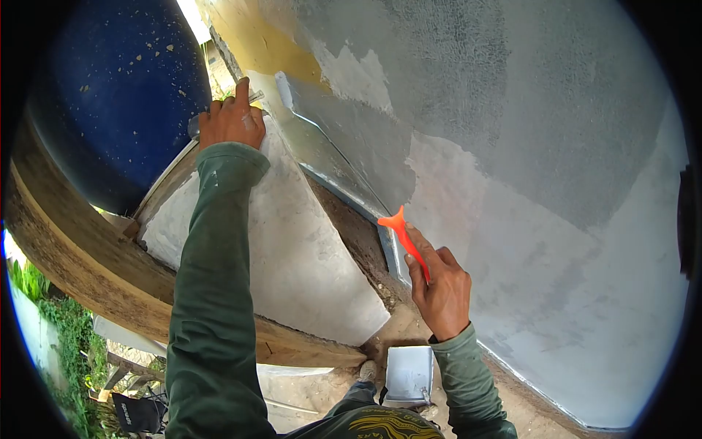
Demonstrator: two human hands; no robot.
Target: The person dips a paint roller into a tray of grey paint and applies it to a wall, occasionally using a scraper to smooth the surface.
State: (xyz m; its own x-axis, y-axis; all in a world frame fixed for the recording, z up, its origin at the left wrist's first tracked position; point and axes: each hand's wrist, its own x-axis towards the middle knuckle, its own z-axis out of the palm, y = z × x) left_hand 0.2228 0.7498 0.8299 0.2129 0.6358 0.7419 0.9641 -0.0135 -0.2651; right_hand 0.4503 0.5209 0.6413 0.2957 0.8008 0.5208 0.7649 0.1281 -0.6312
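Note:
In my right hand (440, 293) is a paint roller (401, 233), its orange handle wrapped by my fingers. A long thin metal rod runs from the handle up to a small pale roller head (284, 89), which lies at the left part of the wall (468, 95), where yellow meets grey. My left hand (232, 123) is closed over a grey bar (256, 96) at the top of a pale board (292, 241); a dark rounded end shows on its other side. Most of what that hand grips is hidden under the palm.
A big dark blue drum (131, 95) stands at the left. The curved-looking wooden beam (110, 271) crosses below it, beside the board. Near my foot (368, 371) sits a paint tray (409, 369) with light grey paint. Plants (69, 336) grow at the lower left.

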